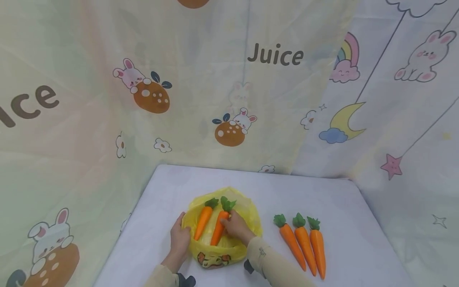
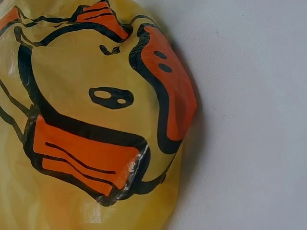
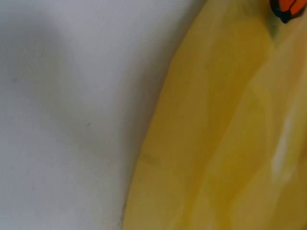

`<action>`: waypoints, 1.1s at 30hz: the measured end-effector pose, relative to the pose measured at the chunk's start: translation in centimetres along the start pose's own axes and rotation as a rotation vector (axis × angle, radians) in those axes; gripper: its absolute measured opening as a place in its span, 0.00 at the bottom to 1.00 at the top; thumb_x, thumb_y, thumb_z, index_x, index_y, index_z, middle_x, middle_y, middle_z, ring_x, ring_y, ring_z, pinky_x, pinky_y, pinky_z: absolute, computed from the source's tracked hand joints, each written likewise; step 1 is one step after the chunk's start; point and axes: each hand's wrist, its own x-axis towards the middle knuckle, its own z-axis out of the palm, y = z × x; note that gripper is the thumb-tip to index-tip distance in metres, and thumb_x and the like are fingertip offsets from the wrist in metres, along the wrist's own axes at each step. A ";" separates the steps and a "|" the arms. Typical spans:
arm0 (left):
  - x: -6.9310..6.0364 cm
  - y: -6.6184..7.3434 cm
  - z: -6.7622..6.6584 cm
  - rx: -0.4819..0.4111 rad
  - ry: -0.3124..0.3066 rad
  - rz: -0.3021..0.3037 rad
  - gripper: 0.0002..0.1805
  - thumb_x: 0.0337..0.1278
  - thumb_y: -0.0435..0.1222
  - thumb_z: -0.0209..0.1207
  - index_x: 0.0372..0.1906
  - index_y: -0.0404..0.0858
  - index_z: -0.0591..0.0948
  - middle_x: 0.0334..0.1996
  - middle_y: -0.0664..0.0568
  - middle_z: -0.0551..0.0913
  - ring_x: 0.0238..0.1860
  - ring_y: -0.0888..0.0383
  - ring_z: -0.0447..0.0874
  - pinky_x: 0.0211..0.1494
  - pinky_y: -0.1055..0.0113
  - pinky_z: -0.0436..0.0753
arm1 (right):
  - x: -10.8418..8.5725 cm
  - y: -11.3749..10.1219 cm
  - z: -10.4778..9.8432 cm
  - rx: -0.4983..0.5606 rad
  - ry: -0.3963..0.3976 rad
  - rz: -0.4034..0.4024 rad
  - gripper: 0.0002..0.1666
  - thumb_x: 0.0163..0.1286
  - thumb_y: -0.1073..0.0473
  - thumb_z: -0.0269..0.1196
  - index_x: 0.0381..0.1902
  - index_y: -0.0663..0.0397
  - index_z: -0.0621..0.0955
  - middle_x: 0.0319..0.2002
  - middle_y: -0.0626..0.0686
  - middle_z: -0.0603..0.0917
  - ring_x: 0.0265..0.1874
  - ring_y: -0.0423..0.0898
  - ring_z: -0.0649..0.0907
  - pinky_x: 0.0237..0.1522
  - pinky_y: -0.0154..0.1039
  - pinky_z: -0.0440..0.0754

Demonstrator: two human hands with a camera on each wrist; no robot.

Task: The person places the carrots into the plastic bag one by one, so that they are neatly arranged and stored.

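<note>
In the head view a yellow plastic bag (image 1: 247,203) with a printed cartoon face lies open on the table, its mouth spread wide. Two orange carrots with green tops are inside: a left carrot (image 1: 203,222) and a right carrot (image 1: 217,232). My right hand (image 1: 237,227) reaches into the bag and holds the right carrot near its leafy end. At the bag's left rim my left hand (image 1: 180,238) pinches the plastic, thumb on the inner side. Both wrist views show the bag's outside, the left one its cartoon print (image 2: 91,158); neither shows any fingers.
Three more carrots lie side by side to the right of the bag: one on the left (image 1: 292,243), one in the middle (image 1: 306,246) and one on the right (image 1: 317,248). The white table (image 1: 353,223) is bordered by printed fabric curtains (image 1: 201,131) behind and at both sides.
</note>
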 end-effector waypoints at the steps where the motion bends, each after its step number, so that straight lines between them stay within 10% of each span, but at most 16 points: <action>1: 0.0 0.0 0.0 0.004 -0.002 0.003 0.38 0.65 0.22 0.40 0.80 0.32 0.51 0.79 0.35 0.50 0.77 0.36 0.50 0.76 0.40 0.56 | 0.0 0.0 0.0 0.007 0.001 -0.008 0.31 0.77 0.56 0.58 0.69 0.69 0.65 0.32 0.55 0.81 0.25 0.49 0.82 0.24 0.39 0.82; 11: -0.1 -0.2 -0.1 0.013 -0.009 0.015 0.37 0.66 0.22 0.40 0.80 0.32 0.51 0.79 0.36 0.51 0.77 0.37 0.51 0.77 0.41 0.56 | -0.2 0.3 0.5 0.141 -0.022 -0.084 0.34 0.78 0.59 0.56 0.73 0.72 0.61 0.55 0.65 0.81 0.39 0.56 0.87 0.32 0.44 0.86; 19: -0.1 0.0 -0.1 -0.004 -0.010 0.006 0.37 0.65 0.22 0.40 0.80 0.32 0.51 0.79 0.35 0.51 0.77 0.36 0.51 0.76 0.41 0.58 | -0.5 0.0 0.3 -0.040 0.022 -0.151 0.26 0.76 0.56 0.55 0.66 0.66 0.75 0.61 0.62 0.80 0.56 0.57 0.79 0.56 0.57 0.80; 25: -0.1 0.0 0.0 0.002 -0.007 0.008 0.37 0.65 0.22 0.40 0.80 0.31 0.51 0.79 0.35 0.51 0.76 0.36 0.52 0.76 0.41 0.58 | -0.6 0.2 0.2 -0.172 -0.089 -0.299 0.26 0.79 0.56 0.53 0.67 0.69 0.74 0.68 0.66 0.72 0.65 0.63 0.74 0.68 0.60 0.71; 33: -0.1 -0.1 0.0 0.002 -0.008 0.014 0.37 0.65 0.22 0.40 0.80 0.32 0.51 0.79 0.35 0.51 0.76 0.37 0.53 0.76 0.42 0.58 | -1.0 0.3 0.2 -0.235 -0.161 -0.306 0.33 0.79 0.51 0.54 0.72 0.67 0.69 0.73 0.69 0.64 0.58 0.61 0.81 0.64 0.58 0.76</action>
